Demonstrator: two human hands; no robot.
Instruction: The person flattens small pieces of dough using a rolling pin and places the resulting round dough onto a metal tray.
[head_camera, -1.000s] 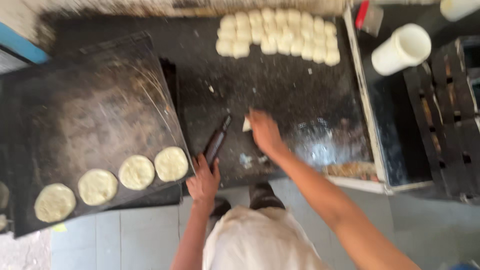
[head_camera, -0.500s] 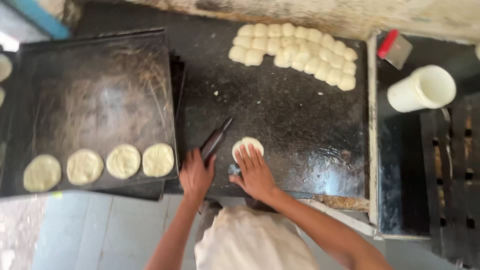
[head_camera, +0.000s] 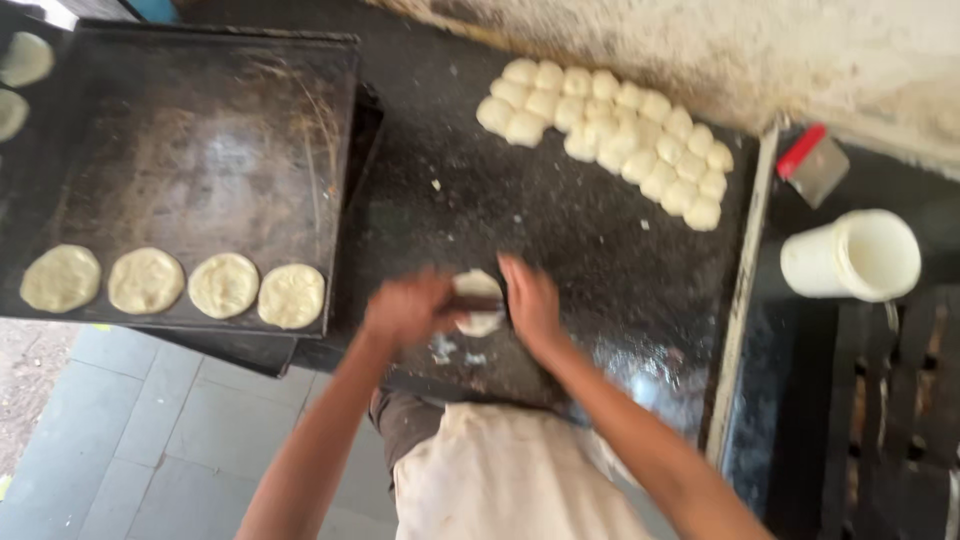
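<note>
A small flat round of pale dough (head_camera: 480, 288) lies on the dark stone counter (head_camera: 560, 240) near its front edge. A thin dark rolling pin (head_camera: 478, 303) lies across the round. My left hand (head_camera: 408, 310) grips the pin's left end and my right hand (head_camera: 530, 305) is on its right end. Both hands are blurred by motion.
A black tray (head_camera: 200, 150) on the left carries several flattened dough rounds (head_camera: 225, 285) along its front edge. Several dough balls (head_camera: 610, 130) are packed together at the back of the counter. A white cup (head_camera: 850, 255) and a red-handled scraper (head_camera: 815, 165) lie to the right.
My right hand pressed a dough piece flat, then moved onto the pin. My left hand swung the rolling pin from beside the dough to across it.
</note>
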